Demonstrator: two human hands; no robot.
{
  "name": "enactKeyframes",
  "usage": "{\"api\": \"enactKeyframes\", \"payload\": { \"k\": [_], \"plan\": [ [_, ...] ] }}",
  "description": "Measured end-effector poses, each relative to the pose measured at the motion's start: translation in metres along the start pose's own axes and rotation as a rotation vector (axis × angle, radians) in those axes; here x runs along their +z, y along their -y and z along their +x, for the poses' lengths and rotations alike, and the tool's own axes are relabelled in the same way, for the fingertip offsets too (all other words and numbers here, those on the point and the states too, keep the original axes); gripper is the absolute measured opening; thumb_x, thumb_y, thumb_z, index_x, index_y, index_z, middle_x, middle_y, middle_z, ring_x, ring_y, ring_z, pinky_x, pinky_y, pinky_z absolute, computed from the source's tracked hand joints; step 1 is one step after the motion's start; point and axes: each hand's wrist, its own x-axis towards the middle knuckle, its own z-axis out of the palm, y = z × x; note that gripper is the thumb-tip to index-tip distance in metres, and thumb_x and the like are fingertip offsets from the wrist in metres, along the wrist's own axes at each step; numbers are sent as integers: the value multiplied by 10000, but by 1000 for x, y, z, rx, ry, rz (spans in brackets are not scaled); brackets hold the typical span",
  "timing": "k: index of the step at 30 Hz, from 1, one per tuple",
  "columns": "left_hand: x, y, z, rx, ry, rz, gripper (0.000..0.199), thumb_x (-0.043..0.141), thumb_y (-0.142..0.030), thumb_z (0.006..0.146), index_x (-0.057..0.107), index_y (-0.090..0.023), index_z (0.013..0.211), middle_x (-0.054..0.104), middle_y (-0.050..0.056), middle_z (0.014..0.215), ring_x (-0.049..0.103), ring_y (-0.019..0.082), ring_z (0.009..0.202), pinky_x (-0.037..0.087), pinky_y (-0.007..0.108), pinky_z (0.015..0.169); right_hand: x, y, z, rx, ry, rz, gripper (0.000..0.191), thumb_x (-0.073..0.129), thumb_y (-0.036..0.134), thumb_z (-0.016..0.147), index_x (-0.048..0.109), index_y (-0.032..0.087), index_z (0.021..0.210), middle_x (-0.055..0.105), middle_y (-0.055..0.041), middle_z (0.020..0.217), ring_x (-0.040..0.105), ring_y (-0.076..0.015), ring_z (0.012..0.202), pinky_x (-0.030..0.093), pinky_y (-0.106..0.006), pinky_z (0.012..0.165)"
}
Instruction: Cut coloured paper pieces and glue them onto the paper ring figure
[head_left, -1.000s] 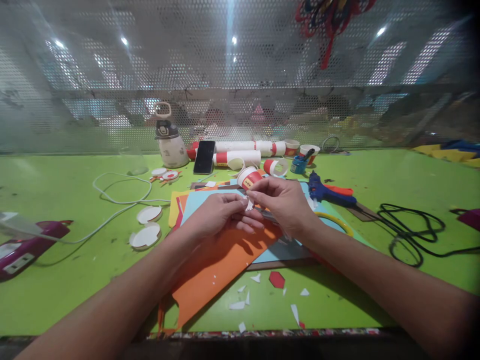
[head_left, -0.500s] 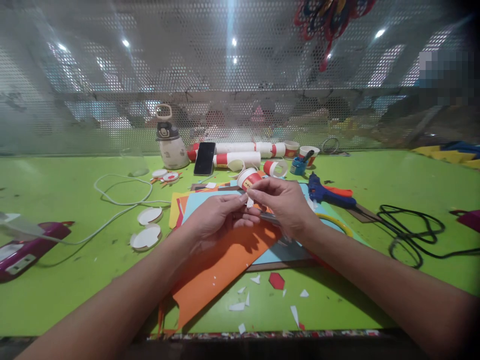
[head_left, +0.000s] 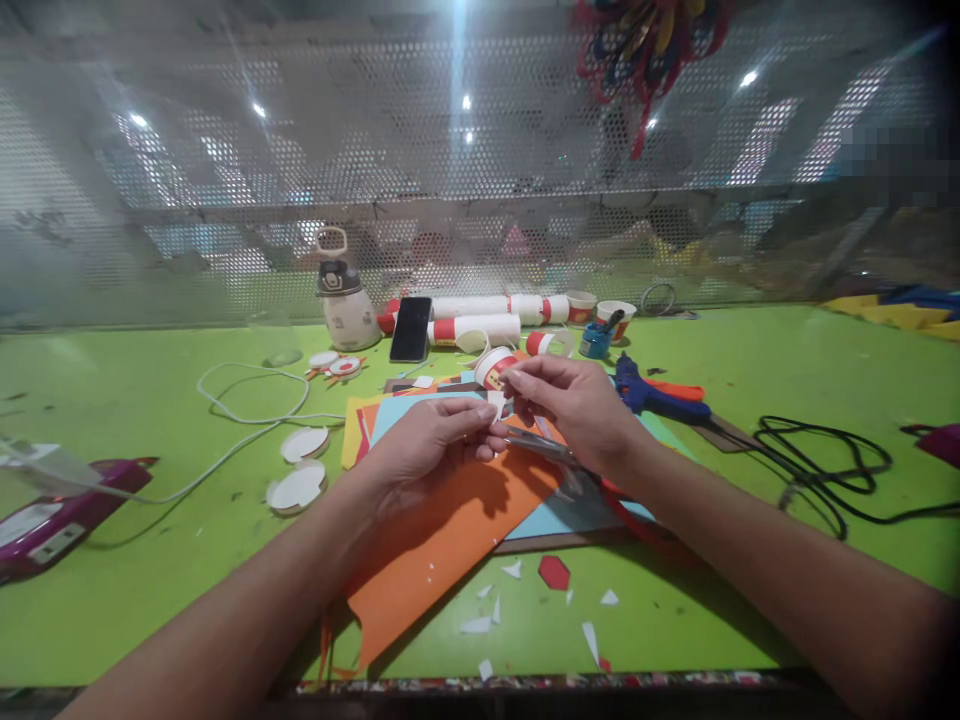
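Note:
Between finger and thumb, my left hand (head_left: 442,440) pinches a small white paper piece (head_left: 496,402) above the orange sheet (head_left: 442,530). My right hand (head_left: 577,405) is closed just to the right of it, fingertips near the piece. Scissors (head_left: 536,443) lie below the right hand, blades pointing left toward my left fingers; whether that hand grips them is hidden. A red and white paper cup (head_left: 493,367) sits just behind both hands.
Blue glue gun (head_left: 660,395) with black cable at right. White cup bottoms (head_left: 298,487), a white cable and a purple power strip (head_left: 82,515) at left. Bottle (head_left: 347,305), phone (head_left: 411,330) and stacked cups (head_left: 476,329) at the back. Paper scraps (head_left: 476,625) near the front edge.
The right hand has lifted slightly off the white piece, and the left fingers have curled in. The scissors now show more, turned below the right hand. The view has tilted up a little.

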Motion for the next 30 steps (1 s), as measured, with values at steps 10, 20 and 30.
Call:
{"api": "enactKeyframes", "payload": {
  "k": [10,20,30],
  "plan": [
    [6,-6,-9,-9,118,-6,160,729,-222,752,678,-73,784,611,18,677,552,59,583,409,158,540,-15,17,1,111,415,12,198,691,257,801,722,176,979,691,-14,773,603,-116,691,459,-261,662],
    [8,-8,-9,1,126,23,151,674,-212,800,669,-70,748,634,33,681,552,59,558,415,170,545,-11,11,1,106,289,31,119,741,262,744,730,162,807,673,-4,711,574,-100,631,449,-250,624],
    [4,-7,-9,3,138,99,194,635,-264,831,693,-80,809,682,79,719,608,98,591,456,203,567,-18,9,6,196,285,85,108,757,255,727,740,159,774,676,4,672,563,-82,565,467,-243,589]
  ]
}}
